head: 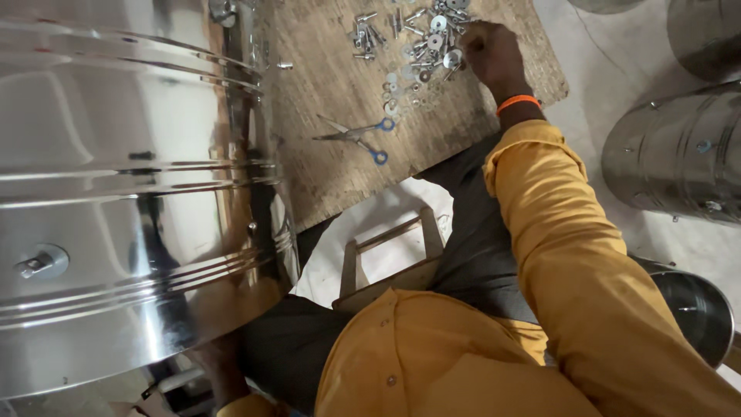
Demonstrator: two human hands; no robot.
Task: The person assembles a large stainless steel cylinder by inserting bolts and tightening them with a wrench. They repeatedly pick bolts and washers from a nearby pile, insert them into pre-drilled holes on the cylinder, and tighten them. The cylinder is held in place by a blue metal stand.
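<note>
left hand point(220, 371): bottom edge of view, under the rim of the big steel drum point(131, 201); fingers tucked behind the drum, grip can't be read.
drum: lies across the lap on its side, fills the left of frame. polished, mirror-bright, ribbed bands round the body. one bolt with a wide washer point(40, 262) already seated low on the wall, a smaller fastener point(252, 228) near the right edge. judgement: fitting is started, more hardware left to go on.
wooden stool point(390, 259): just past the knees, on the pale floor.
scissors point(356, 135): blue handles, lying shut-ish on the board point(324, 93), well apart from both hands.
right hand point(492, 52): arm in yellow sleeve stretched out, orange band at the wrist. fingers curled narrow into the pile of bolts and washers point(417, 42); whether a piece is pinched, can't tell.
pile: loose, scattered at the board's far end, plenty unused.
other drums point(679, 150): steel, standing off to the right, small fittings on their walls.
</note>
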